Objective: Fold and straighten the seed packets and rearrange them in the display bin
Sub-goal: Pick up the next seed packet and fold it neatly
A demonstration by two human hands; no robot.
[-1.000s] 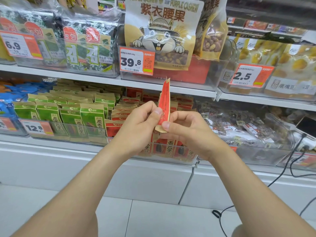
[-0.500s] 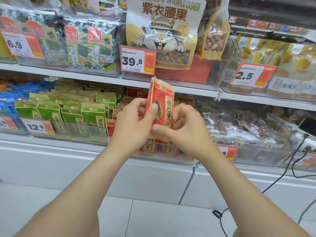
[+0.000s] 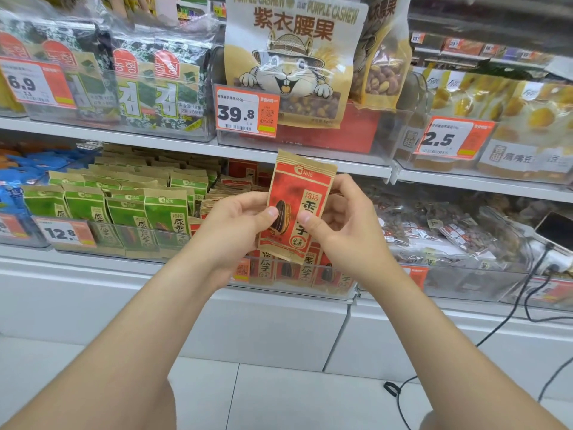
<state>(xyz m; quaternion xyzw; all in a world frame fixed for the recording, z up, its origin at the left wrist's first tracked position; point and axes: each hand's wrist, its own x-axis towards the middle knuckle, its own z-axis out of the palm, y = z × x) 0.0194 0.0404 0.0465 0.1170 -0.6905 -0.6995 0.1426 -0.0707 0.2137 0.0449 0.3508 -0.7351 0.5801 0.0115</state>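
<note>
- Our left fingers (image 3: pixel 270 212) pinched the red seed packet (image 3: pixel 299 187) at its left edge, thumb on the front, so the left hand (image 3: pixel 238 221) was gripping it.
- Our right fingers (image 3: pixel 305 218) pinched the same packet on its right side, thumb on the front and the rest curled behind. The right hand (image 3: pixel 347 225) was gripping it too.
- We held the packet upright, slightly tilted, front facing us, in the air just before the display bin (image 3: pixel 341 290), not in it.
- The clear bin held more red packets (image 3: pixel 305 270) standing in rows.
- Green packets (image 3: pixel 161 212) sat in the next bin left, behind a 12.8 price tag (image 3: pixel 63 232).
- The cashew bag (image 3: pixel 294 57) and 39.8 tag (image 3: pixel 246 113) were on the upper shelf (image 3: pixel 186 147).
- A black cable (image 3: pixel 496 330) trailed to the floor (image 3: pixel 279 398) at right.
</note>
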